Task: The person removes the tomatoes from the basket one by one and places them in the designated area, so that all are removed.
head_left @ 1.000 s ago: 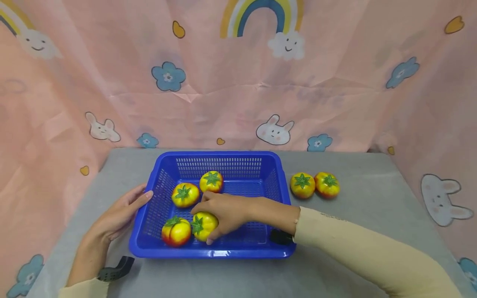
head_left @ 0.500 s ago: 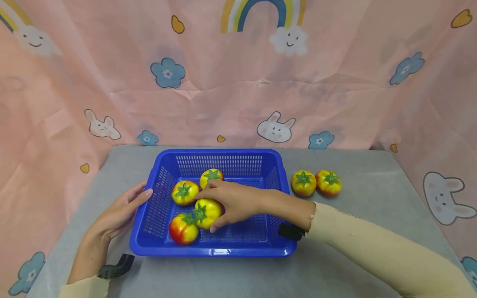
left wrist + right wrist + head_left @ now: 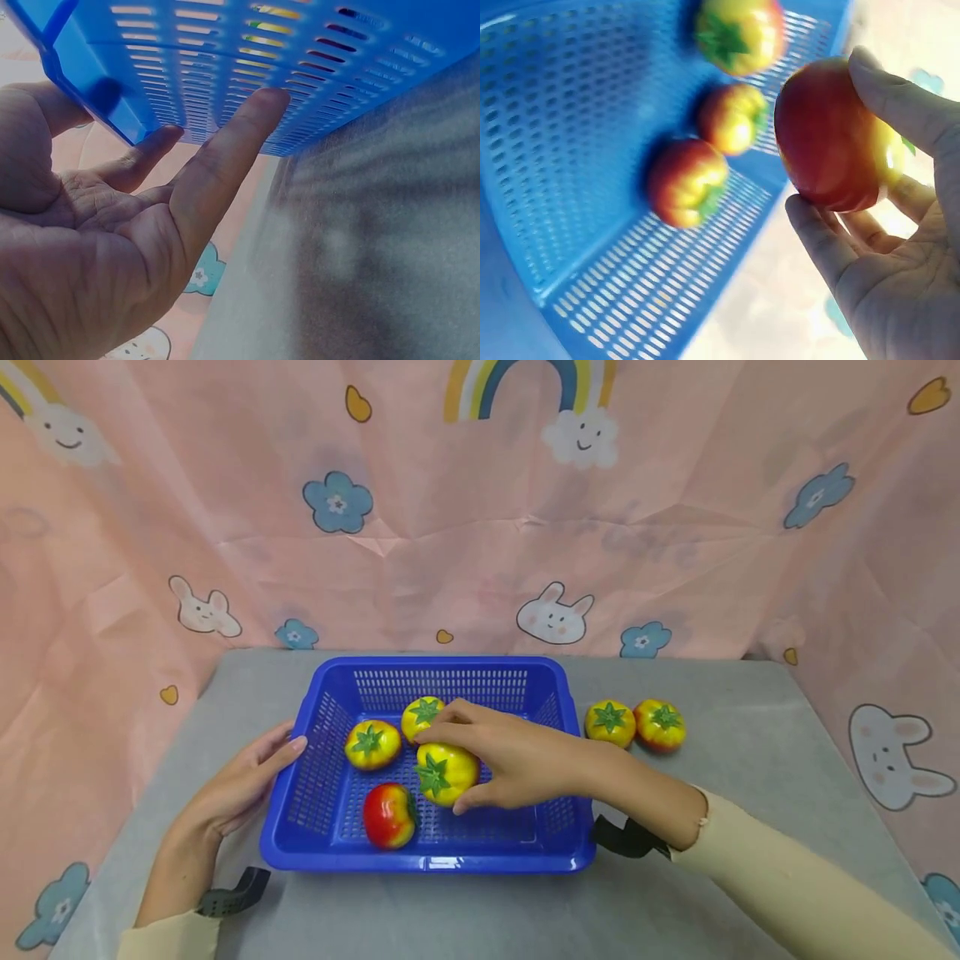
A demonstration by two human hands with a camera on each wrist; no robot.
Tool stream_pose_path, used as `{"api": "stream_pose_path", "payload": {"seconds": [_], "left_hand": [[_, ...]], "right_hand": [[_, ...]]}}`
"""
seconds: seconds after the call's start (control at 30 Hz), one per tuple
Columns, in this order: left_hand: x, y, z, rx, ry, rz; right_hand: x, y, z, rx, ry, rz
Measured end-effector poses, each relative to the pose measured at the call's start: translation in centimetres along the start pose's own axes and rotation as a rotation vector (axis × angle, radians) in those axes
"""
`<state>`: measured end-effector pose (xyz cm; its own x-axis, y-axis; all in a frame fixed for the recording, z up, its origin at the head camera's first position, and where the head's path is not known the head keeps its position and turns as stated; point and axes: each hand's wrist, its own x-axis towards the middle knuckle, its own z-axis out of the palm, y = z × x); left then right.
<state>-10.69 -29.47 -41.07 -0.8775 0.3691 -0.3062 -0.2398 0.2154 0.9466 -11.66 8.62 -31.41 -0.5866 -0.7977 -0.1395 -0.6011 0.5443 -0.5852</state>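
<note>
My right hand (image 3: 517, 756) holds a yellow-and-red tomato (image 3: 447, 774) with a green star-shaped top, thumb and fingers around its sides. In the right wrist view the tomato's red underside shows, raised above the basket floor. The blue plastic basket (image 3: 442, 863) contains three more tomatoes: one tipped on its side with its red part up (image 3: 388, 816), a yellow one at left (image 3: 372, 745), and another behind (image 3: 422, 712), partly covered by my right fingers. At the basket's left side my left hand (image 3: 236, 789) grips the rim, thumb on top and fingers against the outer slotted wall.
Two tomatoes, one nearer (image 3: 610, 722) and one farther right (image 3: 660, 727), sit side by side on the grey table (image 3: 738, 735), right of the basket. A pink printed curtain (image 3: 442, 568) surrounds the back and sides.
My right hand has lifted its tomato and moved it rightward and back. The tomato beside it has rolled right onto its side. My left hand stays on the rim.
</note>
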Motion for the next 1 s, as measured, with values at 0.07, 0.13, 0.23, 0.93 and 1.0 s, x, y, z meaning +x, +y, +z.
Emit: {"api": "stream_pose_path", "payload": {"seconds": [0.07, 0.13, 0.23, 0.93, 1.0], "left_hand": [[0.0, 0.0, 0.0, -0.002, -0.003, 0.003], [0.1, 0.0, 0.0, -0.006, -0.005, 0.004], [0.2, 0.0, 0.1, -0.007, -0.007, 0.005], [0.1, 0.1, 0.0, -0.023, -0.026, 0.01], [0.0, 0.1, -0.1, -0.028, -0.029, 0.01]], "right_hand": [[-0.8, -0.1, -0.3, 0.007, 0.032, 0.005], [-1.6, -0.2, -0.4, 0.023, 0.07, 0.007], [-3.1, -0.3, -0.5, 0.056, 0.147, 0.031], [-10.0, 2.2, 2.8, 0.157, 0.696, 0.119], [-10.5, 2.6, 3.2, 0.179, 0.73, 0.101]]}}
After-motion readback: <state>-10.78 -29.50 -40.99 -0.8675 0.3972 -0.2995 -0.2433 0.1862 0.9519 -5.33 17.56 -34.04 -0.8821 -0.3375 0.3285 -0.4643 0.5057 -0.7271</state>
